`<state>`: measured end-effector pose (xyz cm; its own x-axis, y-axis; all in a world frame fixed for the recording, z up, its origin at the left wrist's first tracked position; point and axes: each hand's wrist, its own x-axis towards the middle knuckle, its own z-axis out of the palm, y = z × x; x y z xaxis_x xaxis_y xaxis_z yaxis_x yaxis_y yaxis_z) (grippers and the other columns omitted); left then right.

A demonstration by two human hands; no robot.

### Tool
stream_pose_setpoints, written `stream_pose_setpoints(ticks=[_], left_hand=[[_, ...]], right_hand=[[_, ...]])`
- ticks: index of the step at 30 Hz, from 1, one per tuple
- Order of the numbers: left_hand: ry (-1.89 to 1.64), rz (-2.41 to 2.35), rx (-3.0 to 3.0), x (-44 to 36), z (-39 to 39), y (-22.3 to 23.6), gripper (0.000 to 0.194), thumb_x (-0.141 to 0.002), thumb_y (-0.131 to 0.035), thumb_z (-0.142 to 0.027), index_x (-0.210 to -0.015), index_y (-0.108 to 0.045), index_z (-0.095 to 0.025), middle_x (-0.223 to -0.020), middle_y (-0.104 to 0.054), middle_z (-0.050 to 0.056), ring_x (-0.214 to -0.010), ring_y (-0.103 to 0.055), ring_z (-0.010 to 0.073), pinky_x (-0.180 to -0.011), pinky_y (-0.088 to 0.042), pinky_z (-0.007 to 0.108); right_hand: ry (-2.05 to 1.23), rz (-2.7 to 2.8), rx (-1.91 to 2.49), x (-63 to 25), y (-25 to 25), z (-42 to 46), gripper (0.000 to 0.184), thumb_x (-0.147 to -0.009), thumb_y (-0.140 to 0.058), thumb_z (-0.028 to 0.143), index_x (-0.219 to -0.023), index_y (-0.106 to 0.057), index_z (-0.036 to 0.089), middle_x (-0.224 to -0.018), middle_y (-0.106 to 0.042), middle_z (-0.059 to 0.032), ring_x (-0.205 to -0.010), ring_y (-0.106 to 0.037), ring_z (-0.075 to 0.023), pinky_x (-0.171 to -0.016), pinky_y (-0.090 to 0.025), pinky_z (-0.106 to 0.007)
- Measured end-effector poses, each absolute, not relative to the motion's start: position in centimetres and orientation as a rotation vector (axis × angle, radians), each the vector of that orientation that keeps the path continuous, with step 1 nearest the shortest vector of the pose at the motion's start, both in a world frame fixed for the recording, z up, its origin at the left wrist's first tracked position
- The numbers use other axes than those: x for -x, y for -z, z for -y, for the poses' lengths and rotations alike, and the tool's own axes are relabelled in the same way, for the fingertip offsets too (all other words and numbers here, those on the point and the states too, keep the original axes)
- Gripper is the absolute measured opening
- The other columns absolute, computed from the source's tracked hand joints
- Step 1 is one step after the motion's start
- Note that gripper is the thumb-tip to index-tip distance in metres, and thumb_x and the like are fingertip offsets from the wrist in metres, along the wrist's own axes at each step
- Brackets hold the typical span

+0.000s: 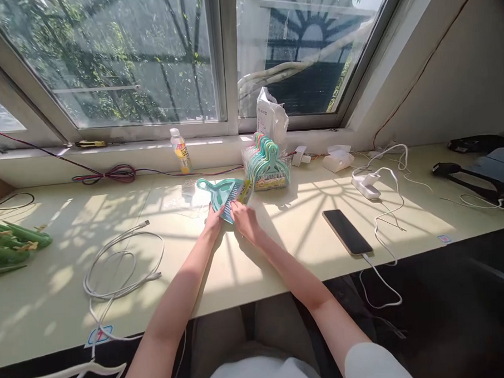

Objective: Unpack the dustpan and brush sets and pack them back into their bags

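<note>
A small teal dustpan (222, 191) with a looped handle lies tilted over the table, its handle pointing away to the left. My left hand (214, 219) grips its near left edge with closed fingers. My right hand (244, 218) is closed at the near right edge, with the fingertips on the ribbed part next to a yellow printed label (246, 190). Just beyond on the right stands a clear plastic pack of similar dustpans (271, 168), mostly teal with some reddish handles. Thin clear plastic film (181, 199) rests left of the dustpan.
A drink bottle (181, 152) and a crumpled white bag (271, 115) stand near the window. White cable (113, 273) coils at left, beside green vegetables (14, 244). A phone (347, 233) and a power strip (365, 187) lie to the right.
</note>
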<state>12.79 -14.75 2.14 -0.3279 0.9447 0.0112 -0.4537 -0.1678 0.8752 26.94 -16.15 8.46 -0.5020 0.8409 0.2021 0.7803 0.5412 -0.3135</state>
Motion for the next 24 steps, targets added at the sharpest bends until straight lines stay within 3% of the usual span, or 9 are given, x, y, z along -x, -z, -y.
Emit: stream_pose_setpoints(ticks=[5, 9, 14, 18, 21, 24], left_hand=[[-1.725, -0.927, -0.718, -12.8, 14.7, -2.0, 0.067, -0.065, -0.098, -0.024, -0.12, -0.061, -0.025, -0.112, -0.074, 0.005, -0.106, -0.073, 0.0218, -0.099, -0.055, 0.036], [-1.715, -0.892, -0.78, -12.9, 15.1, -2.3, 0.082, -0.056, -0.098, -0.014, -0.128, -0.061, -0.026, -0.111, -0.075, 0.005, -0.102, -0.074, 0.0215, -0.095, -0.055, 0.035], [-1.71, -0.943, -0.812, -12.9, 15.4, -2.7, 0.079, -0.056, -0.092, -0.013, -0.128, -0.062, -0.025, -0.107, -0.076, 0.004, -0.102, -0.074, 0.0249, -0.092, -0.057, 0.037], [-1.686, -0.983, -0.765, -12.9, 15.2, -2.8, 0.075, -0.056, -0.088, -0.014, -0.126, -0.063, -0.024, -0.105, -0.077, 0.005, -0.099, -0.075, 0.0263, -0.088, -0.058, 0.039], [-1.688, -1.014, -0.783, -13.0, 15.2, -3.0, 0.066, -0.06, -0.084, -0.015, -0.122, -0.064, -0.023, -0.106, -0.077, 0.007, -0.107, -0.074, 0.029, -0.091, -0.058, 0.041], [-1.688, -1.011, -0.819, -13.1, 15.3, -3.2, 0.061, -0.061, -0.083, -0.016, -0.118, -0.066, -0.023, -0.108, -0.077, 0.008, -0.113, -0.073, 0.0309, -0.093, -0.059, 0.043]], right_hand=[[-0.402, 2.37, 1.221, -27.7, -6.6, 17.0, 0.044, -0.111, -0.04, 0.025, -0.145, -0.068, 0.019, -0.152, -0.067, -0.0141, -0.13, -0.067, -0.0318, -0.11, -0.054, -0.042], [-0.532, 2.288, 1.236, -28.4, -7.0, 16.8, 0.046, -0.109, -0.041, 0.019, -0.144, -0.07, 0.025, -0.154, -0.067, -0.0091, -0.134, -0.066, -0.0282, -0.111, -0.054, -0.039], [-0.626, 2.208, 1.208, -28.9, -7.0, 15.6, 0.045, -0.106, -0.047, 0.014, -0.142, -0.071, 0.027, -0.154, -0.067, -0.0072, -0.135, -0.068, -0.0257, -0.109, -0.053, -0.033], [-0.62, 2.05, 1.294, -29.1, -6.3, 14.4, 0.043, -0.105, -0.046, 0.013, -0.138, -0.071, 0.025, -0.15, -0.068, -0.0091, -0.123, -0.071, -0.0246, -0.102, -0.056, -0.033], [-0.654, 1.724, 1.387, -29.3, -5.6, 13.4, 0.043, -0.102, -0.056, 0.019, -0.144, -0.061, 0.022, -0.154, -0.06, -0.0146, -0.121, -0.069, -0.024, -0.103, -0.055, -0.034], [-0.986, 1.429, 1.3, -29.5, -5.2, 12.2, 0.055, -0.096, -0.065, 0.029, -0.149, -0.051, 0.023, -0.154, -0.059, -0.0167, -0.123, -0.068, -0.0253, -0.098, -0.059, -0.034]])
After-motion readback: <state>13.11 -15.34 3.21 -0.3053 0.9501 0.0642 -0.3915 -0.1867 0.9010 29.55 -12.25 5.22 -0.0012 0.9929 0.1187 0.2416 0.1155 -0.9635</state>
